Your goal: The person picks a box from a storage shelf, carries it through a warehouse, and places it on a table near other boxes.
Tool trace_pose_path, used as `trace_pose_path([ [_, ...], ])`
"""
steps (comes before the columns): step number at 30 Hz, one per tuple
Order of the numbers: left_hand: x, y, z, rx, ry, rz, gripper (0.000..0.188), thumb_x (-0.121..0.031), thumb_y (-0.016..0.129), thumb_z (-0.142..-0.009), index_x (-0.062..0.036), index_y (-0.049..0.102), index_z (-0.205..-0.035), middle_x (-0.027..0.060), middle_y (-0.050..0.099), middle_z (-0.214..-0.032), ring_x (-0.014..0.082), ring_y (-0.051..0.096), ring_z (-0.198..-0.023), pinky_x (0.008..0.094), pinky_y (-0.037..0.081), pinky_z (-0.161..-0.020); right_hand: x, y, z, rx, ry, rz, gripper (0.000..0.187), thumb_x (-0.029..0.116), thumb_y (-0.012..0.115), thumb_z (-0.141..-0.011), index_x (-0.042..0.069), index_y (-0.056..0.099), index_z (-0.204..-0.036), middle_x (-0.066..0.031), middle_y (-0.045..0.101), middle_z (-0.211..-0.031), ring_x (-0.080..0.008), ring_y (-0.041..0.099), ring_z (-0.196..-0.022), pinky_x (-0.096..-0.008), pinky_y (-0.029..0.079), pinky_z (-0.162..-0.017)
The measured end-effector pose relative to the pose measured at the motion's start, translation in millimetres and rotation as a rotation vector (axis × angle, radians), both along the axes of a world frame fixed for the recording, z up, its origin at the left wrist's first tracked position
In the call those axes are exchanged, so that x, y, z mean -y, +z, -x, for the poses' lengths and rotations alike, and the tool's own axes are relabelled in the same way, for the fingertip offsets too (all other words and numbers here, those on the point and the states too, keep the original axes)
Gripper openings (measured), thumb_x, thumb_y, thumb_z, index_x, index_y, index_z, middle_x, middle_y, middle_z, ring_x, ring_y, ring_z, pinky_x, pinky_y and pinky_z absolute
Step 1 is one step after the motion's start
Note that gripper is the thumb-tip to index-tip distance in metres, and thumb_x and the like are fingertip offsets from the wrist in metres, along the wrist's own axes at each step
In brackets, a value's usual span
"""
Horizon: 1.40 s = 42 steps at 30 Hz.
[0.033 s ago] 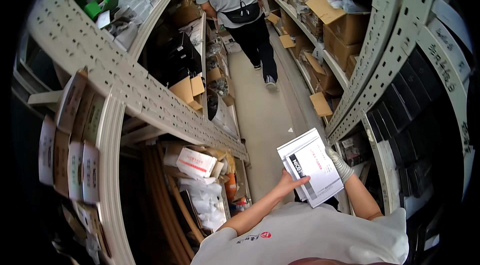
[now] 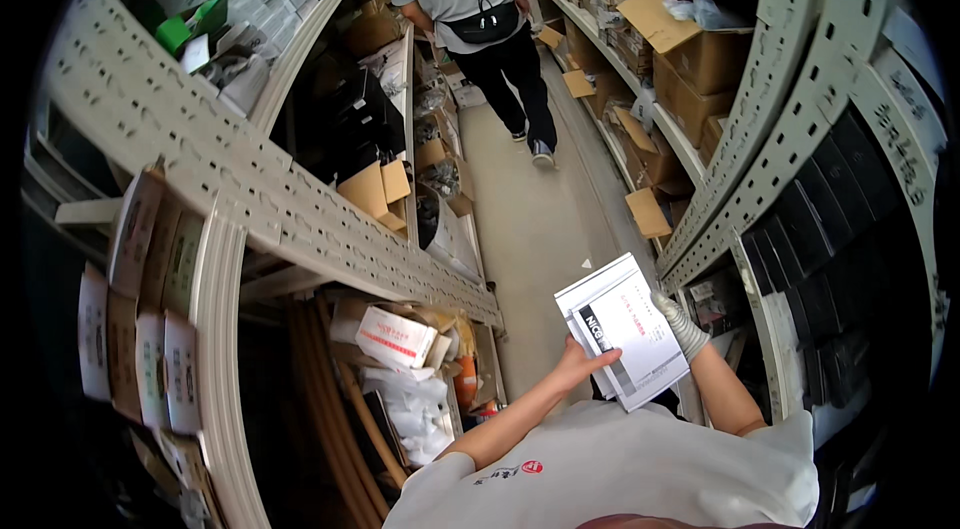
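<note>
In front of my body I hold a stack of flat white printed packs [image 2: 640, 334], tilted, with a dark block and red print on the top one. Whether they are thin boxes or booklets I cannot tell. My left hand [image 2: 585, 364] is bare and grips the stack's left side, its thumb lying across the top face. My right hand [image 2: 682, 329] wears a pale knitted glove and is closed on the right edge; most of its fingers are hidden beneath the stack.
Ahead in the narrow aisle [image 2: 510, 219], a person [image 2: 490, 29] with a black waist bag faces away. Perforated shelf posts [image 2: 200, 134] flank me. Open cartons [image 2: 700, 49] jut out at right, a carton flap [image 2: 380, 194] at left. Black boxes [image 2: 820, 199] fill the near right shelf.
The near shelf parts have shifted slightly outward in the view. Both hands keep the same hold on the stack.
</note>
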<state>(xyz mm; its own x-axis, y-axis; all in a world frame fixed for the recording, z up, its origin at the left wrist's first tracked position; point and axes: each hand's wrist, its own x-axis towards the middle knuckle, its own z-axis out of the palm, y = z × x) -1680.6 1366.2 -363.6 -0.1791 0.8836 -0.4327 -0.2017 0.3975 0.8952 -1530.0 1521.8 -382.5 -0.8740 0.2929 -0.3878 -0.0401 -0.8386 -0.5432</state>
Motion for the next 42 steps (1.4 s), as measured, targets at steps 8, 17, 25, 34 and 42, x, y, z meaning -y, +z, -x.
trace_pose_path([
  [8,-151,-9,177,-0.011,0.061,0.033,0.079,-0.033,0.069,-0.081,0.0067,0.026,-0.134,0.0174,0.042,-0.130,0.0237,0.039,-0.123,0.0347,0.031,-0.103,-182,-14,195,-0.033,0.212,-0.084,0.081,0.047,0.068,-0.076,0.003,0.034,-0.135,-0.0138,0.051,-0.124,-0.0218,0.049,-0.117,-0.0328,0.042,-0.098],
  [17,-335,-58,388,-0.032,-0.027,-0.065,0.081,-0.040,0.070,-0.076,0.0068,0.035,-0.131,0.0226,0.037,-0.132,0.0314,0.032,-0.126,0.0373,0.026,-0.106,-366,-15,388,0.037,0.183,-0.005,0.077,0.041,0.069,-0.075,0.004,0.036,-0.134,-0.0138,0.053,-0.121,-0.0233,0.054,-0.112,-0.0355,0.046,-0.095],
  [25,-542,-23,589,-0.126,-0.276,-0.259,0.065,-0.032,0.072,-0.073,0.0038,0.048,-0.122,0.0211,0.055,-0.116,0.0306,0.049,-0.114,0.0366,0.037,-0.099,-514,-13,532,0.199,-0.078,-0.002,0.076,0.050,0.069,-0.072,0.003,0.046,-0.127,-0.0127,0.056,-0.118,-0.0244,0.055,-0.108,-0.0368,0.045,-0.094],
  [34,-734,-89,792,-0.027,-0.222,-0.142,0.085,-0.041,0.071,-0.073,0.0040,0.032,-0.134,0.0276,0.036,-0.131,0.0367,0.030,-0.127,0.0434,0.022,-0.108,-713,-70,729,0.211,-0.104,-0.045,0.076,0.045,0.071,-0.070,0.002,0.045,-0.127,-0.0108,0.058,-0.113,-0.0216,0.056,-0.104,-0.0340,0.046,-0.090],
  [42,-913,-58,984,0.030,-0.079,0.006,0.078,-0.030,0.069,-0.081,0.0037,0.025,-0.136,0.0161,0.037,-0.135,0.0238,0.032,-0.128,0.0347,0.028,-0.105,-934,-31,961,0.042,0.100,0.021,0.085,0.041,0.071,-0.072,0.003,0.031,-0.137,-0.0148,0.050,-0.126,-0.0244,0.052,-0.115,-0.0334,0.046,-0.094],
])
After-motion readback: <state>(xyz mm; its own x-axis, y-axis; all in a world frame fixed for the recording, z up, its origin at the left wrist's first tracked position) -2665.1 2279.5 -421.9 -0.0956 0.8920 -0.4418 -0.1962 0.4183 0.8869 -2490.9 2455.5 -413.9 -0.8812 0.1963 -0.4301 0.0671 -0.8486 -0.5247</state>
